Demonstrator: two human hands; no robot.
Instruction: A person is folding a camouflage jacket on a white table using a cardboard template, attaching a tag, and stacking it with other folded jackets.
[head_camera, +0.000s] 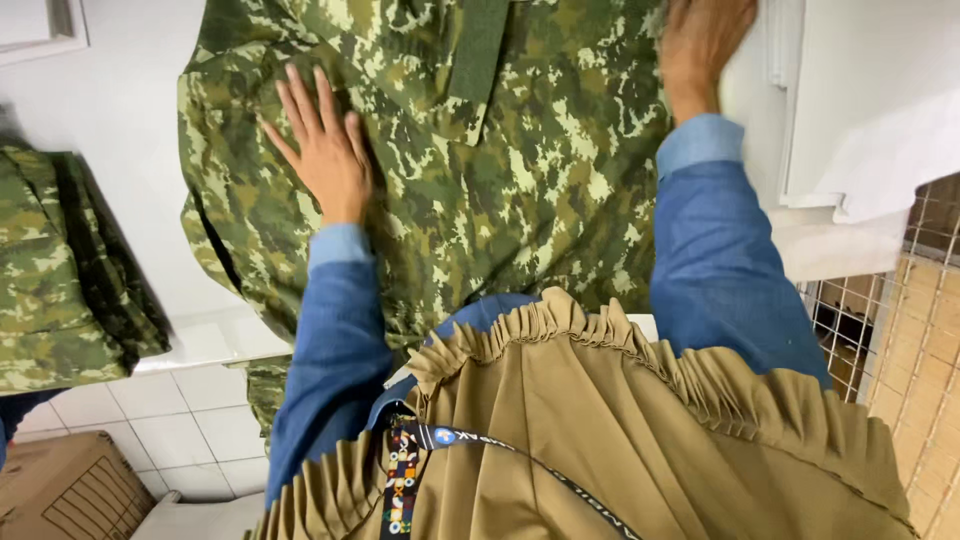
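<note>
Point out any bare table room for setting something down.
One free patch: white table between the camouflage garment and the second camouflage pile. Crowded elsewhere: left hand and right hand press the spread garment.

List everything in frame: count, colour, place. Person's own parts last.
camouflage garment: 1, green and tan pattern, spread on the white table, hanging over its near edge
second camouflage garment: 1, same pattern, bunched at left on the table
cardboard box: 1, brown, on the floor, bottom left
floor tiles: white, under the table edge
wire mesh: pale, at right
white fabric: 1, upper right
lanyard: 1, dark with coloured print, hanging over the tan pleated cloth
left hand: flat, fingers spread, on the spread garment, blue sleeve
right hand: on the garment's top right, partly cut off by the frame, blue sleeve
</note>
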